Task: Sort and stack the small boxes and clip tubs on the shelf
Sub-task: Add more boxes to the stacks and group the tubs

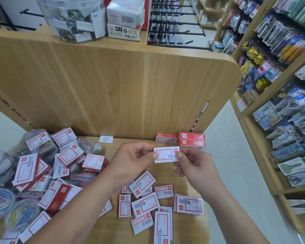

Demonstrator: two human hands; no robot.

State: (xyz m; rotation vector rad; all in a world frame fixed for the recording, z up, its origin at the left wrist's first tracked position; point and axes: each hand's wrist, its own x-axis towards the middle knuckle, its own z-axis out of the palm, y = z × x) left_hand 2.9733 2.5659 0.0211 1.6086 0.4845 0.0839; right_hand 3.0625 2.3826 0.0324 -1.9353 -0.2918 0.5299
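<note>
Both hands hold one small white box with a red frame (165, 154) above the wooden shelf (111, 224). My left hand (132, 159) pinches its left end and my right hand (192, 166) pinches its right end. Just behind it, against the back panel, stand two stacked red boxes (192, 140) with one white box (165, 138) to their left. Several loose white-and-red boxes (145, 205) lie scattered below my hands. At the left, a heap of such boxes (63, 159) mixes with clear tubs of coloured clips (21, 215).
A wooden back panel (104, 81) rises behind the shelf. On top of it stand a clear tub of binder clips (72, 16) and stacked white boxes (125, 18). Racks of packaged stationery (280, 85) line the aisle on the right.
</note>
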